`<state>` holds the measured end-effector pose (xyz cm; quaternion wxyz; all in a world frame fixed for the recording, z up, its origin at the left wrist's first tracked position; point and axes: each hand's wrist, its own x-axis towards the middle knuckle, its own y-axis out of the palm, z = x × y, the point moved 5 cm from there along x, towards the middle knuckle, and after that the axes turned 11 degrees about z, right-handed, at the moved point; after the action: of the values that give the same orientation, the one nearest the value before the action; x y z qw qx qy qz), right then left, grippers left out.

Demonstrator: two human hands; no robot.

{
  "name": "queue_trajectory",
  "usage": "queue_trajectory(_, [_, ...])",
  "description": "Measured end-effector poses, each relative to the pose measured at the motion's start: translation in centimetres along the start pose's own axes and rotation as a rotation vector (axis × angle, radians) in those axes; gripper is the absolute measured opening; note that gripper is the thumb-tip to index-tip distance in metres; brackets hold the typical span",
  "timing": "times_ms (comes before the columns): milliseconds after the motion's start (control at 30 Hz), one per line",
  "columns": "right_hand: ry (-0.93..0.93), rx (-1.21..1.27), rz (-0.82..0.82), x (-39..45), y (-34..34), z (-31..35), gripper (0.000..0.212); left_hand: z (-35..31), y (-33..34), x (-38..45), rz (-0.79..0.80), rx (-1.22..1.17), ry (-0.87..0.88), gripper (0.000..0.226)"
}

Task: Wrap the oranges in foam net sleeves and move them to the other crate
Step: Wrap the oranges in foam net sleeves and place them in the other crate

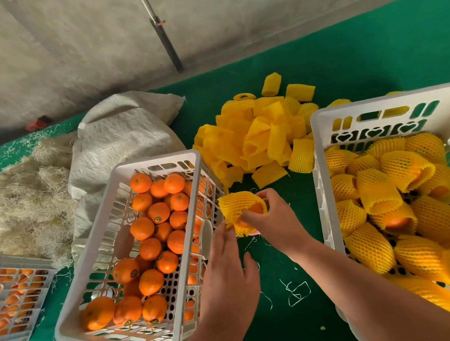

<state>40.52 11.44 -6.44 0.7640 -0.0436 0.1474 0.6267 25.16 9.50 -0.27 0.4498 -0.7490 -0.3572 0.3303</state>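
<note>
Head view: the right hand [270,220] pinches a yellow foam net sleeve [236,208] half-drawn over an orange [255,210], just right of the bare-orange crate [156,160]; the left hand [228,268] steadies its near edge, fingers straight; the wrapped-fruit crate [321,166] lies farther right, nearer the right hand.

No text or number can be read anywhere. Several oranges [158,212] in the left crate [101,255] carry small round stickers [157,219], but their print is too small to make out.
</note>
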Motion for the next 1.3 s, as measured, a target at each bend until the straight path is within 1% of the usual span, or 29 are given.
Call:
queue_trajectory(67, [0.006,0.04,-0.025,0.0,-0.3,0.0,0.073,-0.7,0.7,-0.5,0.044,0.01,0.022,0.07])
queue_trajectory(167, [0.001,0.166,0.006,0.1,-0.2,-0.2,0.059,-0.3,1.5,-0.4,0.065,-0.042,-0.015,0.071])
queue_trajectory(233, [-0.001,0.192,0.032,0.2,0.0,-0.3,0.054,-0.1,1.6,-0.2,0.076,-0.076,-0.037,0.067])
queue_trajectory(300, [0.0,0.213,0.049,0.3,0.1,-0.2,0.057,-0.3,1.3,0.0,0.091,-0.125,-0.024,0.053])
queue_trajectory(333, [0.002,0.215,0.055,0.2,0.1,-0.1,0.058,-0.3,1.0,0.1,0.077,-0.17,-0.01,0.04])
queue_trajectory(400, [-0.004,0.227,0.075,0.2,0.2,0.1,0.055,0.1,-0.1,0.2,-0.024,-0.309,-0.054,0.011])
queue_trajectory(433, [-0.012,0.243,0.093,0.2,0.2,0.2,0.052,0.7,-0.6,0.4,-0.094,-0.42,-0.114,0.007])
queue_trajectory(467, [-0.016,0.26,0.114,0.3,0.4,0.2,0.049,1.5,-1.0,0.6,-0.146,-0.568,-0.197,0.011])
queue_trajectory(500, [-0.017,0.273,0.138,0.3,0.6,0.3,0.046,2.3,-1.1,0.9,-0.153,-0.746,-0.283,0.015])
queue_trajectory(533, [-0.02,0.279,0.165,0.3,0.8,0.4,0.042,2.9,-0.9,1.3,-0.117,-0.906,-0.35,0.02])
queue_trajectory(567, [-0.028,0.275,0.19,0.3,0.9,0.6,0.038,3.1,-0.8,1.7,-0.055,-1.0,-0.368,0.028])
queue_trajectory(667, [-0.046,0.235,0.217,0.1,1.2,1.0,0.031,2.5,-0.8,2.5,0.098,-1.017,-0.276,0.06])
queue_trajectory(700, [-0.05,0.213,0.214,0.1,1.2,0.9,0.031,2.3,-0.6,2.7,0.139,-1.049,-0.264,0.066])
queue_trajectory(767, [-0.072,0.14,0.197,0.0,1.1,0.9,0.031,1.9,-0.1,2.8,0.218,-1.211,-0.288,0.066])
queue_trajectory(833, [-0.117,0.048,0.188,-0.1,1.1,1.0,0.031,1.7,0.3,2.9,0.273,-1.388,-0.331,0.058])
queue_trajectory(900, [-0.159,0.004,0.2,-0.3,1.0,1.4,0.029,2.0,0.4,2.8,0.286,-1.49,-0.35,0.05])
queue_trajectory(967, [-0.18,0.023,0.258,-0.5,1.3,1.7,0.031,2.7,0.4,2.7,0.264,-1.574,-0.344,0.051])
queue_trajectory(1067, [-0.138,0.032,0.407,-0.6,2.3,1.7,0.042,4.0,-0.2,2.9,0.19,-1.605,-0.333,0.059])
queue_trajectory(1167, [-0.05,0.035,0.524,-1.1,3.1,1.6,0.044,4.7,-0.8,2.8,0.103,-1.49,-0.336,0.062])
queue_trajectory(1233, [0.021,0.109,0.51,-1.3,3.0,1.5,0.051,4.5,-1.0,2.5,0.074,-1.381,-0.327,0.066])
queue_trajectory(1300, [0.058,0.093,0.462,-1.5,2.7,1.2,0.061,4.0,-1.2,2.1,0.059,-1.219,-0.297,0.07])
